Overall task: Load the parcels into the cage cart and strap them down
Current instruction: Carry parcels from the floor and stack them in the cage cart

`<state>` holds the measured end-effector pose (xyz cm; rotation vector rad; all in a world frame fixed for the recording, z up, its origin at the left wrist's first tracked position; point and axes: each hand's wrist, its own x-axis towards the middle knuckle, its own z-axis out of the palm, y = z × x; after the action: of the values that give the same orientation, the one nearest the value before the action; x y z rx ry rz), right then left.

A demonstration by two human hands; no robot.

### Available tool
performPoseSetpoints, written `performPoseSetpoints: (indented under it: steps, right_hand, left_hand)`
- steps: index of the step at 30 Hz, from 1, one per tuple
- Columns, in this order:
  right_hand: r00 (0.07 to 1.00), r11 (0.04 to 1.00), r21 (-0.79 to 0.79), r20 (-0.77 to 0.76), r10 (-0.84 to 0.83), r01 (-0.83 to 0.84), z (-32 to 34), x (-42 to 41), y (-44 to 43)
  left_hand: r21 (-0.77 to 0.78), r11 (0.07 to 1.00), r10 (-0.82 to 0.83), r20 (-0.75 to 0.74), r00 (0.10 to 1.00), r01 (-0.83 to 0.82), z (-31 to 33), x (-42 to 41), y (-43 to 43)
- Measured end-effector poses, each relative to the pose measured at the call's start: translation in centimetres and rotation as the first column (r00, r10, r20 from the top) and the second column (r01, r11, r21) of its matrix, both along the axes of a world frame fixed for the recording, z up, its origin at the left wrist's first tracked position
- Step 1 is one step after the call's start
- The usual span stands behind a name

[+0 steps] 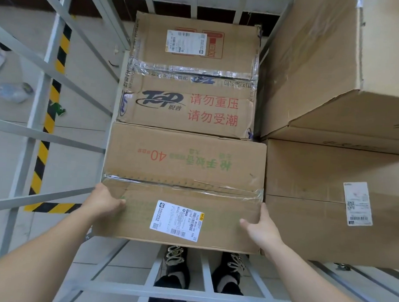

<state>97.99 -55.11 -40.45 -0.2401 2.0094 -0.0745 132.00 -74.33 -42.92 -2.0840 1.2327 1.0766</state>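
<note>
Cardboard parcels point(187, 108) in grey cage cart point(44, 135)

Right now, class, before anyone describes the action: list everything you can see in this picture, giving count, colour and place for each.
near carton: one, brown with green print, centre, held at its near corners
Top carton: one, brown with red print, behind the near carton
right-hand cartons: at least two, brown, stacked at right
shipping labels: three, white, one each on the near, Top and lower right cartons
cage cart bars: grey-white metal, at left, far side and underfoot
hazard tape: yellow and black, on the floor at left
plastic litter: pale, on the floor far left
shoes: two, black with pale laces, below the near carton
left hand: grips the near carton's left corner
right hand: grips its right corner
</note>
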Motion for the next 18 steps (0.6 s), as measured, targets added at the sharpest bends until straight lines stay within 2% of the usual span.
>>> performPoseSetpoints:
  steps: [3, 6, 12, 15, 18]
  right_hand:
    - [0.994, 0.994, 0.009, -0.006, 0.110, -0.110, 0.8, 0.2, -0.2]
    - [0.985, 0.985, -0.018, -0.018, 0.171, -0.171, 2.5, 0.4, -0.4]
    - [0.972, 0.975, -0.036, -0.092, 0.216, -0.220, 8.4, -0.1, -0.1]
    - [0.973, 0.979, -0.032, -0.119, 0.197, -0.202, 12.0, -1.0, 0.7]
    - [0.974, 0.985, -0.046, -0.162, 0.157, -0.167, 16.2, -2.4, 1.9]
  left_hand:
    - [0.020, 0.997, -0.075, -0.013, 0.997, 0.075, 1.0, -0.7, 0.1]
    - [0.023, 0.958, -0.286, 0.037, 0.957, 0.286, 3.2, -2.1, 0.4]
    - [-0.080, 0.866, -0.494, 0.010, 0.870, 0.493, 8.7, -5.1, 0.9]
    - [-0.150, 0.742, -0.656, 0.031, 0.754, 0.653, 12.2, -7.8, 1.0]
    - [-0.187, 0.529, -0.826, 0.110, 0.553, 0.828, 16.2, -10.9, 0.8]
